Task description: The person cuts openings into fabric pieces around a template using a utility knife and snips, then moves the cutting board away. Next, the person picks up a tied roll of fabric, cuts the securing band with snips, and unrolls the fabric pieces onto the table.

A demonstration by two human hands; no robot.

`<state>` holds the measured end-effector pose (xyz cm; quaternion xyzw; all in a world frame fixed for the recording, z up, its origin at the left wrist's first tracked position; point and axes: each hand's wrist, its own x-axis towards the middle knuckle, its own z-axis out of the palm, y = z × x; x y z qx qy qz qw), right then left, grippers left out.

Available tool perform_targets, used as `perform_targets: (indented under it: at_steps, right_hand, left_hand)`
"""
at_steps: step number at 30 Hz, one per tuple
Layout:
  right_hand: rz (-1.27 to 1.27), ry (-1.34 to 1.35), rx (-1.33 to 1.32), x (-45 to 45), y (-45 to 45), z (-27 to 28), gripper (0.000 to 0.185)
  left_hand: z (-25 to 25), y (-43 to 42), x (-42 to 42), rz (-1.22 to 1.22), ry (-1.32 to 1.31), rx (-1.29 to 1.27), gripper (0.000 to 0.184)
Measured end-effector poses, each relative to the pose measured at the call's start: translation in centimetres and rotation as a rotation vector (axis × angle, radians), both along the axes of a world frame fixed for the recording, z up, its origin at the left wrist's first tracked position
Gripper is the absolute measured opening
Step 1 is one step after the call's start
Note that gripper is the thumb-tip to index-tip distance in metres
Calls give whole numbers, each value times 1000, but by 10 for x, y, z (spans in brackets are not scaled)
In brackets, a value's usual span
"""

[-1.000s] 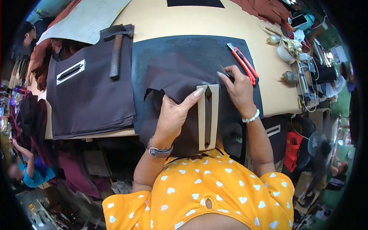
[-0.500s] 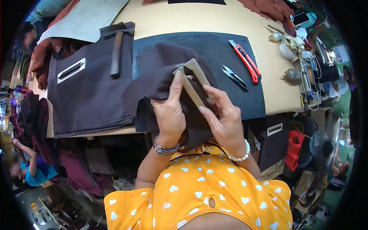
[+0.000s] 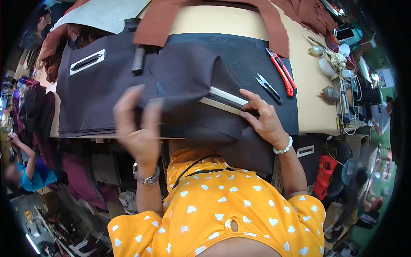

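Note:
A limp dark brown leather-like panel [image 3: 184, 70] lies rumpled over the black mat and hangs off the table edge toward my lap. Its narrow slot has pale strips [image 3: 222, 106] along both long sides. My right hand [image 3: 269, 122] pinches the slot's right end between thumb and fingers. Smeared by motion, my left hand [image 3: 139, 128] is raised left of the panel, fingers apart and holding nothing. Beyond it lies a stack of dark brown sheets [image 3: 94, 98], with a pale-framed slot [image 3: 87, 62] in the top one.
A red-handled cutter [image 3: 283, 75] and small thread snips [image 3: 269, 88] rest on the black mat [image 3: 239, 51]. A reddish-brown cut piece [image 3: 156, 23] spans the far side, partly covering a hammer [image 3: 138, 61]. Clutter lines the right edge. A person in blue [image 3: 38, 177] is at far left.
My left hand has let go of the panel and moved left. The slot has turned flatter and shifted right with my right hand. The reddish-brown piece has come in at the far side.

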<state>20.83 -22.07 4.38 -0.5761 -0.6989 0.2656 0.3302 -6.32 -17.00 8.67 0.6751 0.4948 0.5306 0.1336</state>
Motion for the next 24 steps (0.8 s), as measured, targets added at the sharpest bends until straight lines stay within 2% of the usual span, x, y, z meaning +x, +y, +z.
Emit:
perform_targets:
  at_steps: [1, 3, 6, 9, 10, 13, 20, 22, 24]
  right_hand:
    - [17, -6, 17, -1, 1, -2, 54]
    - [44, -64, 75, -4, 1, -4, 56]
    - [46, -117, 154, -7, -1, -2, 57]
    - [24, -133, 201, -8, -6, -2, 57]
    - [12, -118, 213, -7, -7, -7, 57]
    - [-20, -106, 188, -5, -12, -5, 58]
    - [-47, -172, 303, 5, -25, -16, 41]
    - [0, -340, 398, 8, -30, -22, 35]
    - [34, -441, 452, 12, -34, -22, 32]
  left_hand:
    - [8, 0, 17, -267, 106, -89, 26]
    - [2, 12, 52, -535, 543, 156, 19]
    - [-7, 17, 91, -599, 981, 278, 18]
    - [-21, 23, 105, -857, 1118, 100, 13]
    - [-26, 30, 104, -879, 1023, 80, 11]
    - [-29, 47, 95, -992, 735, -212, 10]
    - [-51, 65, 75, -1146, 397, -277, 14]
    - [-54, 64, 72, -1136, 368, -301, 14]
    - [-57, 64, 70, -1108, 402, -199, 15]
